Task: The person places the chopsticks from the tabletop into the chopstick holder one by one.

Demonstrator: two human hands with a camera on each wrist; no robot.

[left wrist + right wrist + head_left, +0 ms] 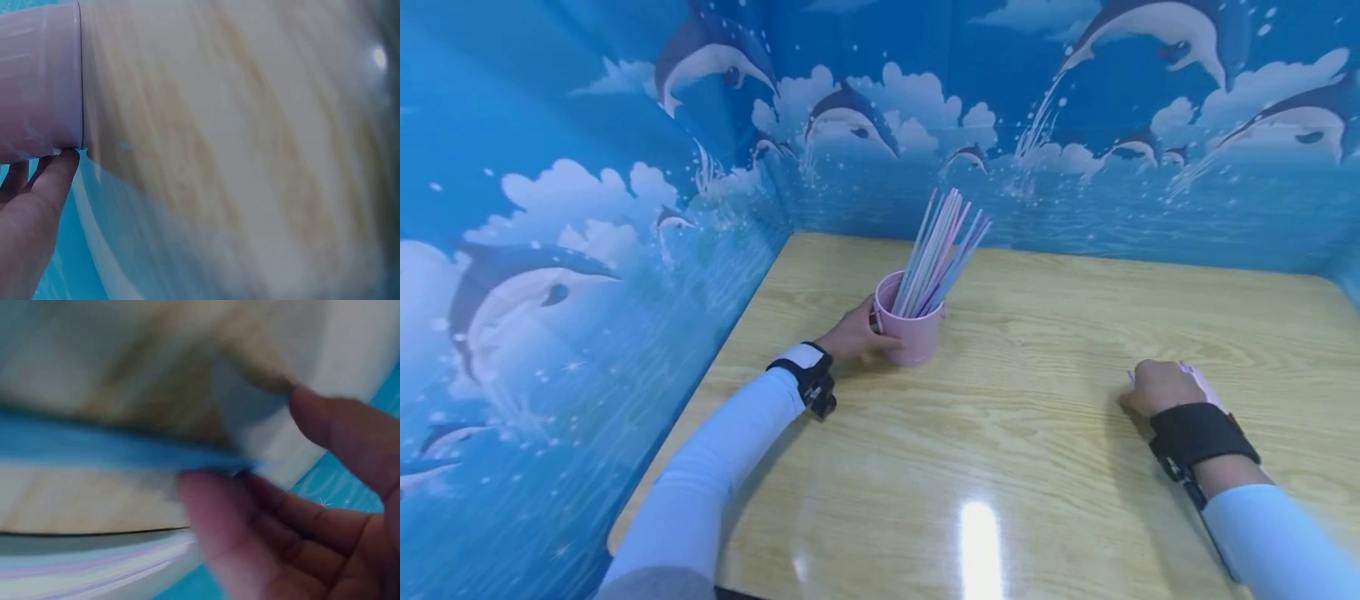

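Observation:
My left hand (859,332) grips a pink bucket (916,340), its thumb along the near side. A bundle of pastel straws (934,258) leans to the right inside the bucket. In the left wrist view, fingers (56,178) touch the side of the bucket (40,81) close to its edge. Far to the right, my right hand (1167,388) is low over the table, partly covering some pinkish straws (1204,385). The right wrist view shows a blurred blue straw (125,447) ending at the fingertips, with the thumb held apart from it.
The wood-grain table (1037,433) has a glossy surface with a bright reflection near its front. Blue dolphin-printed sheeting (880,158) stands behind it and along the left. More pastel straws (94,572) lie at the lower left of the right wrist view.

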